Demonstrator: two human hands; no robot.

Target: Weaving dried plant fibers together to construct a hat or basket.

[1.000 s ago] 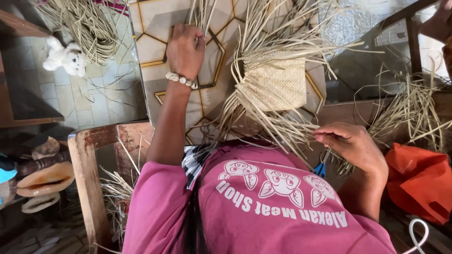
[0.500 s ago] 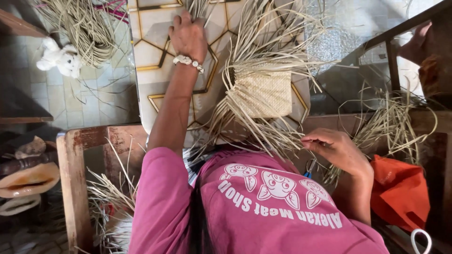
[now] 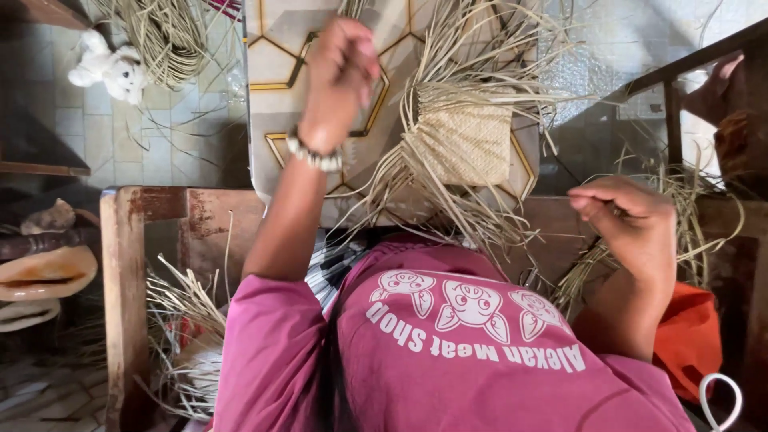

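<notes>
A small woven straw mat (image 3: 468,144), with long loose strips fanning out of every side, lies on the patterned tabletop (image 3: 276,152). My left hand (image 3: 340,72) is raised over the table to the mat's left. Its fingers are curled shut and blurred, just below a bunch of straw strips (image 3: 350,8) at the far edge, which it seems to grip. My right hand (image 3: 632,220) hovers to the mat's right, near the table edge, thumb and fingers pinched on a thin strip. A bead bracelet (image 3: 314,156) circles my left wrist.
A bundle of straw (image 3: 164,32) and a white stuffed toy (image 3: 108,68) lie on the tiled floor at the left. A worn wooden frame (image 3: 120,280) stands beside me over more straw (image 3: 180,328). At the right are an orange cloth (image 3: 688,336), loose straw (image 3: 688,208) and a dark rail (image 3: 672,76).
My left hand reached to the far strips, then drew back and lifted with fingers curled. My right hand rose and moved right, away from the mat's trailing strips.
</notes>
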